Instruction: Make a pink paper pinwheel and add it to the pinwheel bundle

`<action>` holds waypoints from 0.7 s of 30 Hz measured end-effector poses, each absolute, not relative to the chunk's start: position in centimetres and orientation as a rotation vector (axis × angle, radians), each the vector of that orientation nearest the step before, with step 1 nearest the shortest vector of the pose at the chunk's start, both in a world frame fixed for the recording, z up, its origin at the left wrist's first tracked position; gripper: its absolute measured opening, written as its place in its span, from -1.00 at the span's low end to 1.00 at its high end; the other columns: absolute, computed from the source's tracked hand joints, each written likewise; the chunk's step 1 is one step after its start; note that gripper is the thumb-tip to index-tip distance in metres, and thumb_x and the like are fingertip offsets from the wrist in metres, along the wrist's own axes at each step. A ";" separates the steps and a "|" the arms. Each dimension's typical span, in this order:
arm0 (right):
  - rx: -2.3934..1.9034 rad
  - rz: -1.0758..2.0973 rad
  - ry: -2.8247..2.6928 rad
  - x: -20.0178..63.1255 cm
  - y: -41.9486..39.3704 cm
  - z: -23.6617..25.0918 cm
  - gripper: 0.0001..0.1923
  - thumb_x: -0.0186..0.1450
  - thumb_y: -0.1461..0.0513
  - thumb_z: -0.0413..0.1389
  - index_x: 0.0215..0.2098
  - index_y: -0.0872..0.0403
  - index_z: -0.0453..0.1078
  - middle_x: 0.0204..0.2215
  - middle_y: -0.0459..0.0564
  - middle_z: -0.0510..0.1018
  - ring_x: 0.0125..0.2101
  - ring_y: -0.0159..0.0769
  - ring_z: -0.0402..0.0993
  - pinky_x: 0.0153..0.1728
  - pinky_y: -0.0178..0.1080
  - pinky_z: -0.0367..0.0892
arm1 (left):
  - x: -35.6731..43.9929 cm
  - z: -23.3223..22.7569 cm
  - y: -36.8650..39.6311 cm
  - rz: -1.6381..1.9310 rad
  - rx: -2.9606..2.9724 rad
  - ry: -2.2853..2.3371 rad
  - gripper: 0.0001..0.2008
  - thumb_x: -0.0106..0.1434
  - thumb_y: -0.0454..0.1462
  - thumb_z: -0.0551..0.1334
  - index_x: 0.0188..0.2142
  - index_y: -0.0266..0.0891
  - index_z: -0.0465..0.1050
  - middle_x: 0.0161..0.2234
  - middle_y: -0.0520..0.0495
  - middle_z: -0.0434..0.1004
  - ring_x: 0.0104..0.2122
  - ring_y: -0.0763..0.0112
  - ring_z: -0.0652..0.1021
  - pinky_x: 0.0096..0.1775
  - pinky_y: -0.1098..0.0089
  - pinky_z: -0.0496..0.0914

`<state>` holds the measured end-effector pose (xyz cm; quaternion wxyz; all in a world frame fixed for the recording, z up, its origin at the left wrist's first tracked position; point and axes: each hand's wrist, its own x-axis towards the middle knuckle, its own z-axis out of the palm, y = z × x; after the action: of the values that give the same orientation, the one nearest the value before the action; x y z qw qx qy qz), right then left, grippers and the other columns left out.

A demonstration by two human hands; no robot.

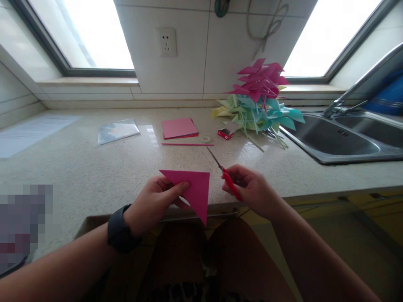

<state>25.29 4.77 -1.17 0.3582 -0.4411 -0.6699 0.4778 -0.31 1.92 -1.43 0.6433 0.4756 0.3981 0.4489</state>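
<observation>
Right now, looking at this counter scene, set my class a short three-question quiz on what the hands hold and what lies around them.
1. True or false: the left hand holds a folded pink paper triangle.
2. What does the right hand hold? A) glue stick B) red-handled scissors C) ruler
3. Fill in: the pile of paper pinwheels lies on the counter beside the ____.

Key: 1 true. 2 B. 3 sink.

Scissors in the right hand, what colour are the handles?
Red handles on the scissors, seen in the head view.
</observation>
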 end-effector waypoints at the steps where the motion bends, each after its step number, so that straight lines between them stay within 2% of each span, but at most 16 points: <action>1: -1.123 1.223 -1.767 25.2 4.6 -1.2 -0.68 0.22 0.03 0.29 -0.24 0.05 0.38 -0.41 -0.11 0.45 -0.46 -0.40 0.32 -0.48 -0.32 0.25 | -0.3 -1.4 1.9 1.036 1.080 0.906 -0.80 0.24 -0.19 0.39 -0.27 -0.30 0.60 -0.34 -0.03 0.65 -0.49 0.48 0.60 -0.43 0.50 0.57; 5: -1.044 1.171 -1.943 25.6 4.8 -1.1 -0.71 0.30 0.02 0.22 -0.29 0.05 0.32 -0.45 -0.16 0.34 -0.47 -0.42 0.21 -0.48 -0.33 0.18 | -0.1 -1.4 1.9 1.078 1.073 0.915 -0.82 0.24 -0.20 0.39 -0.24 -0.28 0.62 -0.29 -0.05 0.67 -0.43 0.47 0.62 -0.37 0.51 0.58; 9: -1.046 1.092 -2.028 25.7 4.8 -1.0 -0.67 0.25 0.02 0.26 -0.35 0.06 0.29 -0.51 -0.19 0.27 -0.51 -0.44 0.14 -0.52 -0.34 0.13 | -0.3 -1.7 1.9 1.084 1.082 0.920 -0.83 0.27 -0.20 0.37 -0.22 -0.25 0.62 -0.25 -0.05 0.68 -0.40 0.45 0.63 -0.33 0.49 0.58; 21: -1.100 0.858 -2.067 24.8 4.4 -1.3 -0.67 0.21 0.04 0.28 -0.39 0.07 0.30 -0.55 -0.18 0.30 -0.55 -0.45 0.14 -0.55 -0.35 0.11 | -0.3 -1.8 1.9 1.086 1.121 0.914 -0.87 0.29 -0.22 0.36 -0.20 -0.21 0.63 -0.27 -0.02 0.69 -0.40 0.46 0.63 -0.33 0.49 0.58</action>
<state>24.79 4.36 -1.29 0.3184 -0.4180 -0.7859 0.3261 -0.30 1.86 -1.84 0.6183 0.4870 0.3973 0.4719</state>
